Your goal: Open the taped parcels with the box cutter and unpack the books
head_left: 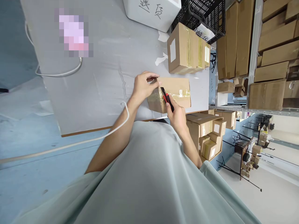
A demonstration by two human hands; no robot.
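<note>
A taped cardboard box (pixel 177 84) lies near the front edge of the grey table (pixel 100 90). My left hand (pixel 144 84) grips its far left corner, the thumb on top and the fingers curled at the edge. In my right hand (pixel 177 117) is a red and black utility knife (pixel 167 99), held over the left part of the box's top. The knife's tip points toward the left edge, close to my left thumb. Clear tape with a small pale label runs along the box top. Whether the blade touches the tape I cannot tell.
Behind the box stand more taped cartons (pixel 184 49), beside a white bin (pixel 151 14) and a black crate (pixel 201 15). A large carton of small boxes (pixel 206 133) is at my right. A white cable (pixel 93 138) crosses my left forearm. Shelves (pixel 252 56) hold cartons.
</note>
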